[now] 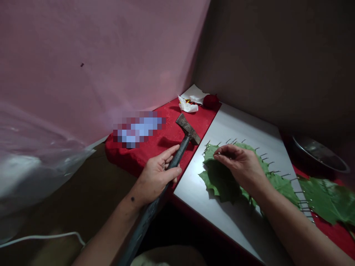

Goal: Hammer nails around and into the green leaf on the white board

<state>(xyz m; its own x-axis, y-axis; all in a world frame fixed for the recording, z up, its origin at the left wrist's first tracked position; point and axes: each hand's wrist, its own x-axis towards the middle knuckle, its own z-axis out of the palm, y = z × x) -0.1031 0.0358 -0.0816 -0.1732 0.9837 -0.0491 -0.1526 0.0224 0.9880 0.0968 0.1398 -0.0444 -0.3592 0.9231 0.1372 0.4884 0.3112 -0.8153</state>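
Note:
My left hand (156, 173) is closed round the dark handle of a hammer (189, 130), whose worn metal head is raised above the red cloth beside the board. My right hand (242, 162) pinches a small nail over the upper left edge of a large green leaf (215, 183). Only the nail's shiny end shows between thumb and finger. The leaf lies on a white board (238, 118). Several thin nails (263, 155) stand along the leaf's far edge, leaning at different angles. My right hand and forearm hide part of the leaf.
Another green leaf (324, 199) lies right of the board, near a metal bowl (321, 155). On the red cloth (166, 147) are crumpled white paper (189, 107), a dark red round thing (210, 100) and a pixelated patch. Walls rise behind; a white cable (55, 235) runs lower left.

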